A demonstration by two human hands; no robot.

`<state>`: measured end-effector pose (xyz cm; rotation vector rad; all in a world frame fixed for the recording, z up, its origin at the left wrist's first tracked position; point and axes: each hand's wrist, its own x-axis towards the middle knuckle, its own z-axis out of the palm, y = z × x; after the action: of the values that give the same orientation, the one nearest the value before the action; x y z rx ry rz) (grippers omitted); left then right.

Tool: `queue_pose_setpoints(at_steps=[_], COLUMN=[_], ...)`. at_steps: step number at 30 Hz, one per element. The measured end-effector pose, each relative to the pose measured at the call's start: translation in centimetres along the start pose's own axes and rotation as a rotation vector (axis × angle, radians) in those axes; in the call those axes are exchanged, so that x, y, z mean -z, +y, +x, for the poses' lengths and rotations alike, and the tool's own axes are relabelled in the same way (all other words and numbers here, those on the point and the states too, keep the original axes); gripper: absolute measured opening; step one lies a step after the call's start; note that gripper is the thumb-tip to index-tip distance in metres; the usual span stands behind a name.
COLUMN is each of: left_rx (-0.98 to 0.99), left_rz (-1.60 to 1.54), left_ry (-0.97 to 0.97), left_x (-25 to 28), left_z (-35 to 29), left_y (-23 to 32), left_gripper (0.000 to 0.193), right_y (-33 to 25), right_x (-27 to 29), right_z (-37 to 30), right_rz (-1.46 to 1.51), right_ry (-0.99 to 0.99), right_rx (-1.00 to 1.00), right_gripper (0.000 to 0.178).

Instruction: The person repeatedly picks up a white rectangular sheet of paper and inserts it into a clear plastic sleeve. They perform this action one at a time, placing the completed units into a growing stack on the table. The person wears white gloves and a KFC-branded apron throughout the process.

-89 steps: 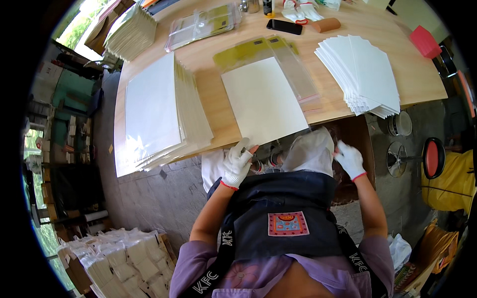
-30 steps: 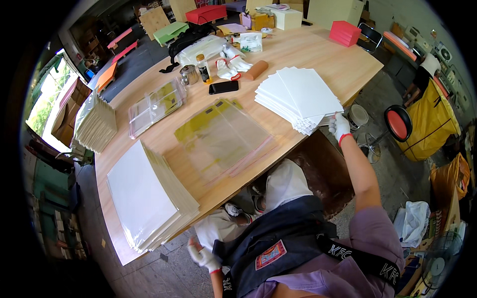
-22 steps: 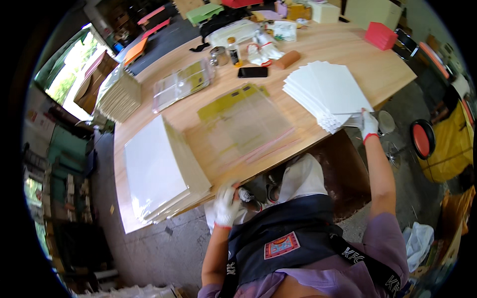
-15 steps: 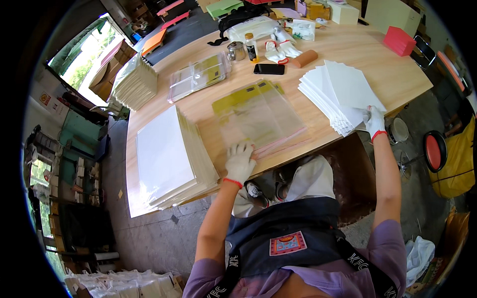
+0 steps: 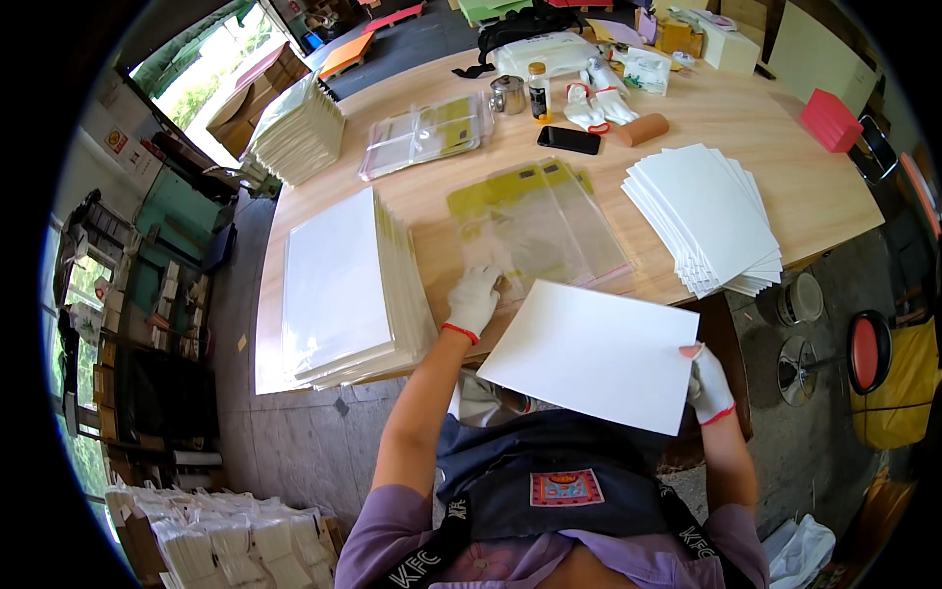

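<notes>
My right hand [image 5: 708,385], in a white glove with a red cuff, grips the right edge of a white sheet of board [image 5: 594,358]. The sheet is tilted above my lap, its far corner over the table's front edge. My left hand [image 5: 473,300], gloved alike, has its fingers bent on the near left corner of a clear plastic sleeve [image 5: 579,226]. That sleeve lies in a flat pile with olive-yellow patches at its far end. To the left stands a tall stack of sleeved white boards [image 5: 339,285]. A fanned stack of white sheets [image 5: 706,216] lies at the right.
Farther back on the table [image 5: 824,196] are more sleeves [image 5: 427,135], a black phone [image 5: 569,140], a brown roll [image 5: 643,130], a bottle [image 5: 539,93], a metal cup [image 5: 507,95] and spare gloves [image 5: 594,106]. A red block [image 5: 829,121] sits far right; a stool [image 5: 867,351] stands beside the table.
My right hand has drawn one white sheet off the fanned stack and brought it left and toward me. My left hand stays at the sleeves, its fingers now more bent.
</notes>
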<state>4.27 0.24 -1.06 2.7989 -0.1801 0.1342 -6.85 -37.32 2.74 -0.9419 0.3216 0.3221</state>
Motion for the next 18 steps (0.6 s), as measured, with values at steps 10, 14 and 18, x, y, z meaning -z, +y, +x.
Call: queue_pose_setpoints(at_steps=[10,14,18], left_rx=[-0.027,-0.142,-0.181], left_rz=[-0.268,-0.515,-0.442], left_ry=[0.194,0.217,0.238], left_x=[1.6,2.7,2.2], left_z=[-1.2,-1.4,-2.8], left_y=[1.1,1.2,2.5], left_gripper=[0.026,0.032,0.036], right_y=[6.4,5.8,7.1], right_x=[4.4,3.4,1.1], right_z=[1.4,1.2,0.9], right_rz=[0.266,0.225,0.209], right_ry=[0.025,-0.011,0.008], right_rx=[0.005,0.027,0.104], right_gripper=[0.030,0.031,0.032])
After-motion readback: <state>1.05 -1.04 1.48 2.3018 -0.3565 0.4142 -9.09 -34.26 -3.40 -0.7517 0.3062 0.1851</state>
